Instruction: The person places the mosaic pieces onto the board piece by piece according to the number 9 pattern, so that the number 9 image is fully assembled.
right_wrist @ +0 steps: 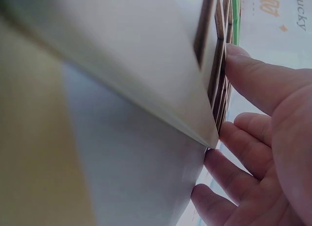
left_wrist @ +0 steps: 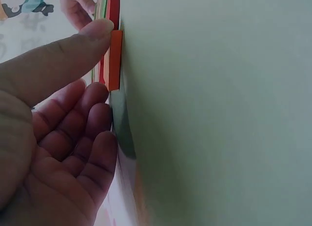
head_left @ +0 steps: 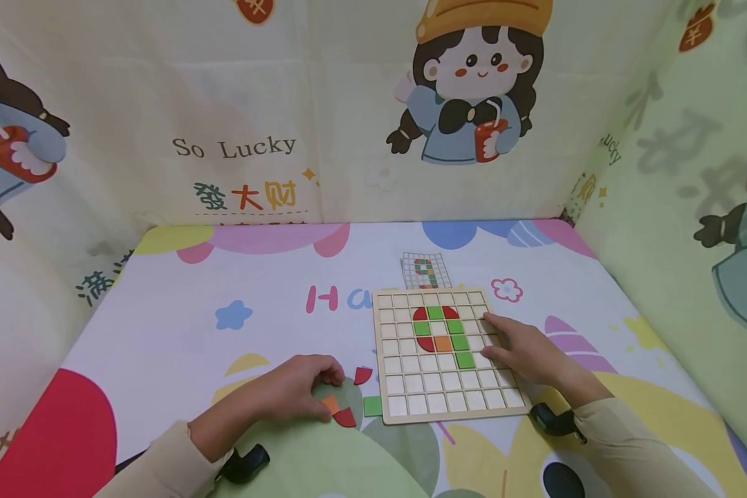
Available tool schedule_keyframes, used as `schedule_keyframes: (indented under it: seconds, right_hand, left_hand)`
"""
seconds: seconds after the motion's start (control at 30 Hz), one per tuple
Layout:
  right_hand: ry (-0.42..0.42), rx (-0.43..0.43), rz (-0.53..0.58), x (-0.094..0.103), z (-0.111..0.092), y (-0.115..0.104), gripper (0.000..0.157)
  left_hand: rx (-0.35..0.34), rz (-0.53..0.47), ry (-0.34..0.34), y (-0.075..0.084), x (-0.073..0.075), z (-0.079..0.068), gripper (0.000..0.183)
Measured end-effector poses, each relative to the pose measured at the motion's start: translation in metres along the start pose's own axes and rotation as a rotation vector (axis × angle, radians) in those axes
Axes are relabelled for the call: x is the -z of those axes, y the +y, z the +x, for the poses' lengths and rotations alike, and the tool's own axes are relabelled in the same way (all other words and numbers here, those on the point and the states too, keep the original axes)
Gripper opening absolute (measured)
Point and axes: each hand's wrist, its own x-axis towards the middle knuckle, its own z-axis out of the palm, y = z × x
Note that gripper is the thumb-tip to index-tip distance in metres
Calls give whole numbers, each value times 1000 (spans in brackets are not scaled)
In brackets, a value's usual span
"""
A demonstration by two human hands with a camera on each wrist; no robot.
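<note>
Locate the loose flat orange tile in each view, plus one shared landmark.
Head: loose flat orange tile in the lower half, just left of centre.
Left wrist: upper half, left of centre, showing as a narrow upright strip.
Right wrist: not in it.
Shared landmark: the person's bare right hand, in all three.

1. Head view's from up high, facing forward and down over the table (head_left: 162, 339), board (head_left: 411, 384) and back wall (head_left: 348, 104).
2. Left wrist view's super close, tipped sideways, facing the left hand (left_wrist: 63, 133) and an orange tile (left_wrist: 115, 62); head view gets those too.
3. Right wrist view's just as tight, facing the right hand (right_wrist: 263, 143) and board edge, also in the head view.
</note>
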Motion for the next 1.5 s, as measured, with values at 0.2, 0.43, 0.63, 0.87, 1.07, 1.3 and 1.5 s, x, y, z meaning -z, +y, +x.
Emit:
schedule_keyframes:
  seconds: [0.2, 0.43, 0.63, 0.87, 1.07, 1.3, 1.5]
  right_hand:
    - [4, -4, -5, 0, 1, 0, 72]
    - [4, -2, -2, 0, 0, 0, 72]
    - [3, -5, -3, 1, -1, 0, 72]
    - [-2, -1, 5, 1, -1, 1, 73]
    - [-21, 0, 23, 3, -3, 2, 75]
    - [-19, 4, 9, 7, -7, 4, 72]
    - [-32, 10, 4, 8, -10, 9, 65]
  left_hand:
    - [-6, 22, 6, 0, 1, 2, 41]
    - [-40, 24, 38, -2, 1, 4, 35]
    - [-40, 26, 53, 0, 2, 5, 27]
    - [-30, 34, 74, 3, 1, 7, 25]
    - [-24, 34, 72, 4, -2, 6, 27]
    - [-33, 57, 61, 4, -1, 5, 31]
    - [-39, 62, 62, 3, -1, 5, 30]
